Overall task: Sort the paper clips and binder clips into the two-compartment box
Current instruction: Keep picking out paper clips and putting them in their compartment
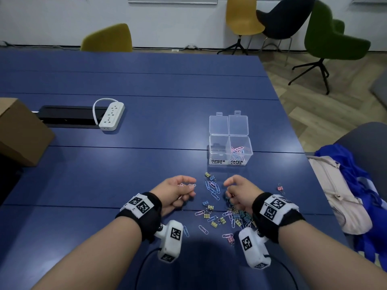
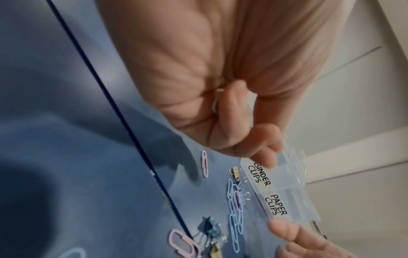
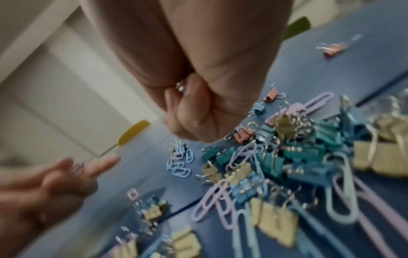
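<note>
Head view: left hand [image 1: 178,190] curled round pink paper clips [image 1: 184,185], above blue table [image 1: 125,164]. Right hand [image 1: 238,193] curled over mixed clip pile [image 1: 228,214]; contents unclear here. Two-compartment box [image 1: 230,150] beyond, lids open; paper clips in right cell, binder cell looks near empty.

Left wrist view: fingers [image 2: 229,111] folded on wire piece. Risk: loose handful spills short of box, or lands in "BINDER CLIPS" label [image 2: 259,174] side.

Right wrist view: blurred; fingers [image 3: 189,108] closed round small pinkish metal item, kind unclear. Risk: tangled binder clips [image 3: 276,157] drag paper clips along, mis-sort.
</note>
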Action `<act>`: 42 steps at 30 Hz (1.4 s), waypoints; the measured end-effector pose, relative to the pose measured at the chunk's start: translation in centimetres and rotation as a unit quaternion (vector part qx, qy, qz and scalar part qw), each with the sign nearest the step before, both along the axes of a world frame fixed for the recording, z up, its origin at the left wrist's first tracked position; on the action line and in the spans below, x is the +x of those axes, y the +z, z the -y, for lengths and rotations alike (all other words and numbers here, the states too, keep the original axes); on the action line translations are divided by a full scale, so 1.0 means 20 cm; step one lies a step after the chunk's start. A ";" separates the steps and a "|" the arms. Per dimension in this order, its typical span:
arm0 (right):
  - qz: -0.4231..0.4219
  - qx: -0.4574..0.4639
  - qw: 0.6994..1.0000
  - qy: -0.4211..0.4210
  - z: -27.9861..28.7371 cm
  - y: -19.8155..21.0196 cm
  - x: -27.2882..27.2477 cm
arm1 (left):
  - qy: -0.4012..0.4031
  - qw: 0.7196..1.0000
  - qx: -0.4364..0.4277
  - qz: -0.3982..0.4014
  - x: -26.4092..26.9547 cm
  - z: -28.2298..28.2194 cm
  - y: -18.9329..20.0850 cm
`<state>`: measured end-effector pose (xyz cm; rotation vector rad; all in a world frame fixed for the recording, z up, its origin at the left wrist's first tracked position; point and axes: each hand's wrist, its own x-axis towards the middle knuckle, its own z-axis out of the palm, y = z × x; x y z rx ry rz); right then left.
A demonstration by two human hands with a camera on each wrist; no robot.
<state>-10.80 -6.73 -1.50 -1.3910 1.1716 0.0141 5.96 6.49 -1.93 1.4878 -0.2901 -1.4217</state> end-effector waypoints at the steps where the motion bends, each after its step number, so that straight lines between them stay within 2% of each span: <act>1: -0.047 -0.064 0.995 0.054 0.01 -0.01 0.02 | 0.017 1.000 0.000 -0.016 0.01 0.01 0.00; 3: -0.139 -0.211 0.951 0.176 0.02 -0.02 0.06 | 0.052 0.997 0.007 -0.061 0.03 0.02 0.00; 5: -0.208 -0.273 0.907 0.243 0.00 -0.01 0.11 | 0.073 0.993 0.024 -0.094 0.04 0.04 -0.01; 7: -0.250 -0.278 0.883 0.284 -0.02 -0.01 0.15 | 0.065 0.996 0.041 -0.033 0.04 0.06 -0.02; 9: -0.270 -0.291 0.864 0.309 -0.04 -0.01 0.18 | 0.040 0.995 0.063 0.064 0.04 0.08 -0.04; 11: -0.274 -0.309 0.851 0.326 -0.05 -0.03 0.20 | -0.030 0.977 0.070 0.197 0.05 0.10 -0.05; 12: -0.273 -0.316 0.845 0.332 -0.05 -0.04 0.21 | -0.100 0.946 0.079 0.298 0.06 0.10 -0.06; 14: -0.279 -0.324 0.837 0.343 -0.05 -0.05 0.21 | -0.252 0.846 0.109 0.457 0.06 0.10 -0.06; 15: -0.284 -0.326 0.831 0.351 -0.06 -0.04 0.21 | -0.311 0.803 0.121 0.494 0.06 0.10 -0.05; 16: -0.288 -0.324 0.827 0.358 -0.06 -0.04 0.20 | -0.354 0.775 0.127 0.508 0.05 0.09 -0.05; 18: -0.295 -0.314 0.819 0.378 -0.08 -0.02 0.19 | -0.398 0.739 0.130 0.527 0.04 0.10 -0.05; 21: -0.287 -0.308 0.817 0.393 -0.08 0.01 0.17 | -0.412 0.726 0.148 0.531 0.01 0.12 -0.05; 22: -0.269 -0.302 0.832 0.379 -0.08 0.02 0.16 | -0.417 0.719 0.166 0.531 0.01 0.13 -0.05; 24: -0.217 -0.263 0.881 0.329 -0.05 0.04 0.12 | -0.429 0.696 0.194 0.542 -0.01 0.14 -0.06; 25: -0.184 -0.228 0.911 0.291 -0.04 0.04 0.09 | -0.428 0.696 0.201 0.540 -0.02 0.15 -0.05; 26: -0.146 -0.187 0.940 0.246 -0.02 0.04 0.06 | -0.418 0.709 0.203 0.531 -0.03 0.15 -0.05; 27: -0.112 -0.140 0.964 0.197 -0.01 0.04 0.02 | -0.392 0.745 0.200 0.502 -0.05 0.15 -0.04; 28: -0.080 -0.092 0.981 0.149 0.01 0.04 -0.01 | -0.346 0.801 0.194 0.448 -0.06 0.15 -0.03; 29: -0.051 -0.048 0.991 0.110 0.02 0.03 -0.05 | -0.275 0.875 0.189 0.351 -0.07 0.15 -0.01; 30: -0.026 -0.014 0.996 0.081 0.04 0.03 -0.08 | -0.191 0.936 0.182 0.233 -0.08 0.16 0.01; 31: -0.004 0.013 0.998 0.060 0.05 0.02 -0.12 | -0.114 0.970 0.179 0.120 -0.10 0.17 0.03; 32: 0.014 0.035 0.998 0.044 0.06 0.01 -0.14 | -0.053 0.984 0.169 0.020 -0.11 0.18 0.05; 33: 0.031 0.052 0.998 0.032 0.07 0.02 -0.17 | -0.020 0.987 0.154 -0.053 -0.12 0.20 0.07; 35: 0.056 0.073 0.996 0.009 0.10 0.04 -0.22 | 0.002 0.985 0.113 -0.128 -0.14 0.25 0.12; 39: 0.088 0.083 0.993 -0.013 0.22 0.11 -0.27 | -0.009 0.983 0.055 -0.172 -0.20 0.42 0.23; 42: 0.082 0.043 0.996 -0.007 0.33 0.18 -0.24 | 0.047 0.988 0.024 -0.147 -0.23 0.63 0.27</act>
